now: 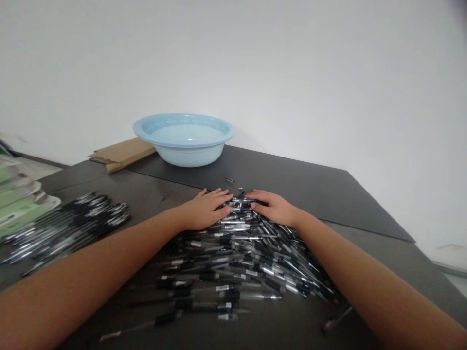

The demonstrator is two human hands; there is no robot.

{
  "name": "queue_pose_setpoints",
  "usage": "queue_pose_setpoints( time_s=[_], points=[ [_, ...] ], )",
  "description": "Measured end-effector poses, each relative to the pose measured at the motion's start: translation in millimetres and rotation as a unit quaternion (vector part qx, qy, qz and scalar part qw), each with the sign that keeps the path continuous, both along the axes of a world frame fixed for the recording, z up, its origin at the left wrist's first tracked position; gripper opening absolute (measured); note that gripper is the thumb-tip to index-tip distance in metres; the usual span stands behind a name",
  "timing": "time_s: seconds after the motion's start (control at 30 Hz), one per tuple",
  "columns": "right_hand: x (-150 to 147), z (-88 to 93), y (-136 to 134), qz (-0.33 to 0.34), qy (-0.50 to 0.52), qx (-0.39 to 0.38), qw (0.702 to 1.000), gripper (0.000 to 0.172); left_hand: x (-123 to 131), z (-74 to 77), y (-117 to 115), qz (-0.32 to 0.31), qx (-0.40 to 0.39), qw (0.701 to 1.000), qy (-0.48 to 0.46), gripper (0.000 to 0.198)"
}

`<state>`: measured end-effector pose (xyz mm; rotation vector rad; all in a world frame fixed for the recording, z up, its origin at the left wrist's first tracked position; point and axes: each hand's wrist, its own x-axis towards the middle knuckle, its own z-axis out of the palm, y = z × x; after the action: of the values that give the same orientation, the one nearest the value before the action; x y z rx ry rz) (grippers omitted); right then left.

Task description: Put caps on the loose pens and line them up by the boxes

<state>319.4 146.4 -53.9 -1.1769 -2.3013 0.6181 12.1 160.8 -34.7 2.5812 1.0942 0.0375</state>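
A wide heap of black and clear pens (237,253) spreads over the dark table between my forearms, its near part smeared by motion. At the far left edge of the heap lies my left hand (206,209), palm down with fingers apart, touching the pens. My right hand (273,206) rests on the far right side, its fingers stretched toward the left one. Neither hand is wrapped round a pen. Just beyond the fingertips lies a small loose piece (229,180), too small to name.
A light blue plastic basin (189,153) stands at the back near the white wall, beside a flat brown cardboard piece (126,151). On the left lies a second bunch of pens (73,226), next to green and white packaging (18,204). The dark table (314,187) has a seam across it.
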Motion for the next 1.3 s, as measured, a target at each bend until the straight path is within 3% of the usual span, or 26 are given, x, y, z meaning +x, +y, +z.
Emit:
queue_pose_setpoints(
  time_s=[0.33,0.47,0.6,0.77,0.87,0.97,1.13,1.3],
  points=[
    [6,12.1,-47,0.005,-0.001,0.017,1.0,0.04,18,11.7,-29,-0.044,-0.01,0.999,-0.006,0.067],
    [7,17.6,-51,-0.015,-0.002,0.01,1.0,0.04,21,11.7,-35,-0.053,-0.008,0.998,-0.015,0.066],
    [-6,14.7,-14,-0.077,-0.005,0.002,0.997,0.045,18,9.5,-35,-0.055,0.001,0.998,-0.041,0.066],
    [-47,6.5,78,-0.14,-0.008,-0.017,0.99,0.044,13,7.4,-36,-0.057,0.011,0.995,-0.075,0.063],
    [-75,5.2,120,-0.135,-0.015,-0.024,0.99,0.042,11,6.1,-37,-0.058,0.019,0.994,-0.09,0.062],
    [-93,3.9,135,-0.083,-0.026,-0.03,0.996,0.039,12,4.0,-38,-0.06,0.028,0.992,-0.104,0.061],
    [-94,-0.2,108,0.024,-0.027,-0.034,0.999,0.035,13,0.2,-39,-0.059,0.043,0.989,-0.128,0.056],
    [-76,1.5,64,0.076,-0.014,-0.039,0.996,0.042,13,4.6,-41,-0.058,0.046,0.987,-0.143,0.049]
  ],
)
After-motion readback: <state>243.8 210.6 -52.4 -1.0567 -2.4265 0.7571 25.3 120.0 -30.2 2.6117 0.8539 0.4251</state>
